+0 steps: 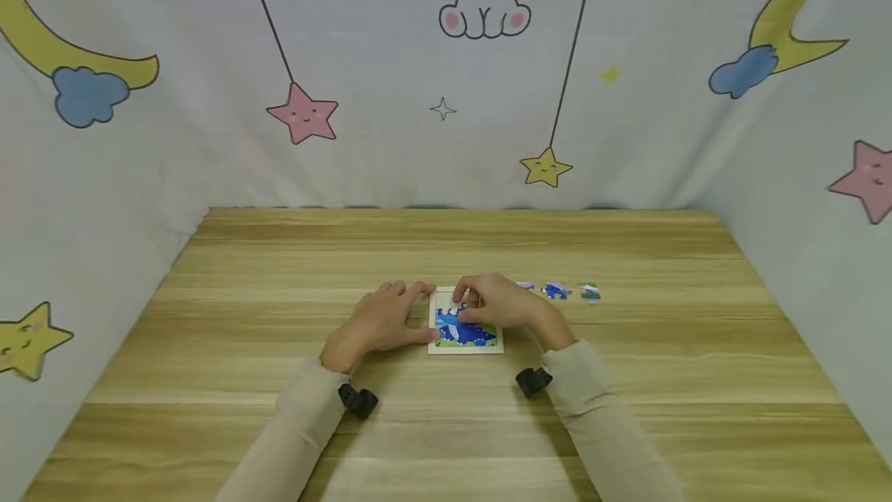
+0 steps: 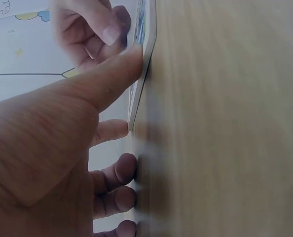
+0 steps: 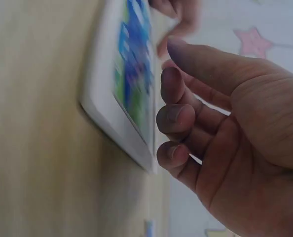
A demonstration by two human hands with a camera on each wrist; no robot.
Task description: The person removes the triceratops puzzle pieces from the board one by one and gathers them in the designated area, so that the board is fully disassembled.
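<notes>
A small puzzle in a pale frame (image 1: 465,351) lies flat on the table, its lower part filled with a blue dinosaur picture (image 1: 474,334) and its upper part pale. My left hand (image 1: 383,320) is at the frame's left side; in the left wrist view its thumb (image 2: 119,74) lies on the edge and the index fingertip touches a corner. My right hand (image 1: 505,302) hovers over the puzzle with loosely bent fingers. No piece shows between its thumb (image 3: 205,59) and fingers in the right wrist view.
Right of the frame lie loose puzzle pieces: a purple one (image 1: 526,285) partly hidden by the right hand, a blue one (image 1: 555,290) and a green one (image 1: 589,291). The wooden table (image 1: 446,432) meets a printed cloth backdrop (image 1: 390,161) behind and at both sides.
</notes>
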